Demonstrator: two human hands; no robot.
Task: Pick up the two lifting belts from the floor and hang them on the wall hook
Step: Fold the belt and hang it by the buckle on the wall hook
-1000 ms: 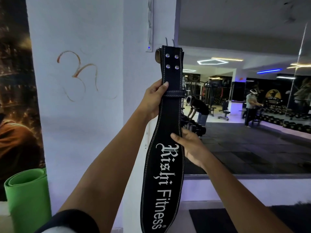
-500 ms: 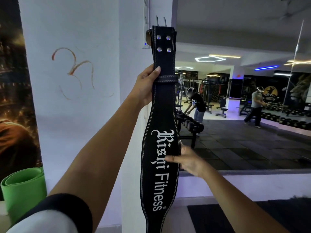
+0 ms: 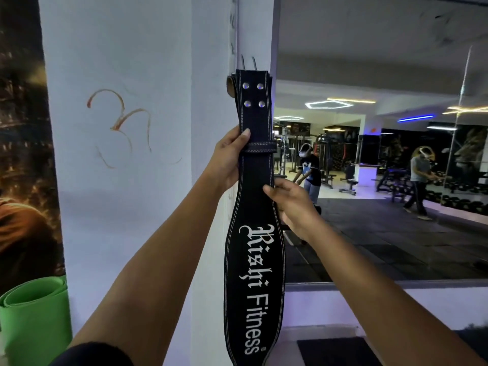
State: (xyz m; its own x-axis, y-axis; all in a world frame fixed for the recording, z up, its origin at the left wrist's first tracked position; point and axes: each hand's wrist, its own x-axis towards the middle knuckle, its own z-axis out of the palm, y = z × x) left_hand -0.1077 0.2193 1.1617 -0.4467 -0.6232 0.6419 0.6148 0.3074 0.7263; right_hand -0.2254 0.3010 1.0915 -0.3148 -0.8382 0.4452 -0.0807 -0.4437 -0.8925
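Observation:
A black lifting belt (image 3: 254, 273) with white "Rishi Fitness" lettering hangs upright in front of the white pillar's corner. Its riveted top end is folded over, and two thin metal prongs (image 3: 249, 62) stick up just above it. My left hand (image 3: 229, 159) grips the belt's left edge by the keeper loop, thumb on the front. My right hand (image 3: 293, 204) holds the right edge a little lower, fingers curled on the front. I cannot tell whether the top rests on a hook. A second belt cannot be made out.
The white pillar (image 3: 126, 180) bears an orange symbol. A rolled green mat (image 3: 34, 320) stands at lower left. A large wall mirror (image 3: 383, 180) on the right reflects the gym floor, machines and people. A dark floor mat (image 3: 335, 350) lies at bottom right.
My right hand has moved up the belt from the lettering to its right edge, just below the left hand. The belt sits lower in view than half a second ago.

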